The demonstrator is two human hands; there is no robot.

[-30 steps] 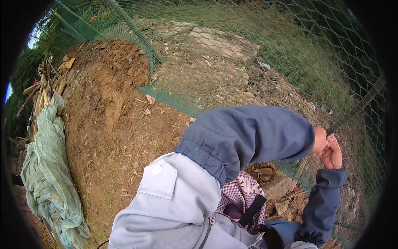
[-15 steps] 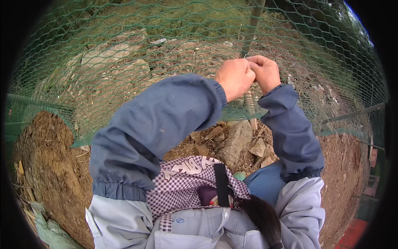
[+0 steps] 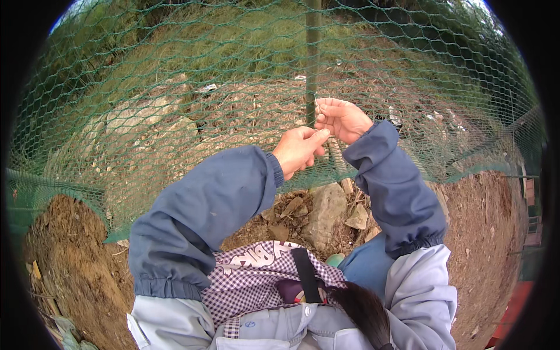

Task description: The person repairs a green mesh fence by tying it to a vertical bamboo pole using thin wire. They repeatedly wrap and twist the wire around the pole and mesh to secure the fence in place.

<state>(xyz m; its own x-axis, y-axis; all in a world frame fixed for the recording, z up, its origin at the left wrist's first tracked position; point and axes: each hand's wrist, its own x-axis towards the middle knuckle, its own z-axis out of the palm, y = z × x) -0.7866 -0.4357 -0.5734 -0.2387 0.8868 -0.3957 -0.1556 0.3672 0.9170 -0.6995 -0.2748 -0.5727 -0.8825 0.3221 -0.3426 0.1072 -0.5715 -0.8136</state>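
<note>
Green netting (image 3: 233, 70) hangs upright in front of me, along a dark green post (image 3: 313, 52). At the post, my right hand (image 3: 347, 121) pinches a thin pale wire (image 3: 316, 99) between thumb and fingers, its end poking up above them. Just below and to the left, my left hand (image 3: 297, 150) is closed, thumb against forefinger, its fingertips close to the right hand's. What the left fingers hold, if anything, is too small to make out. Both forearms wear dark blue sleeve covers.
Behind the netting rises a slope with rocks (image 3: 169, 105), dry stalks and grass. Stones (image 3: 326, 216) lie on the ground below the net's lower edge, before my knees. Bare brown earth (image 3: 76, 251) spreads at the left. Something red (image 3: 513, 309) shows at the lower right.
My hands were pressed together at the post; they have come slightly apart, the left dropping lower. The wire now shows above the right fingers. The view has shifted, moving the post leftward in the picture.
</note>
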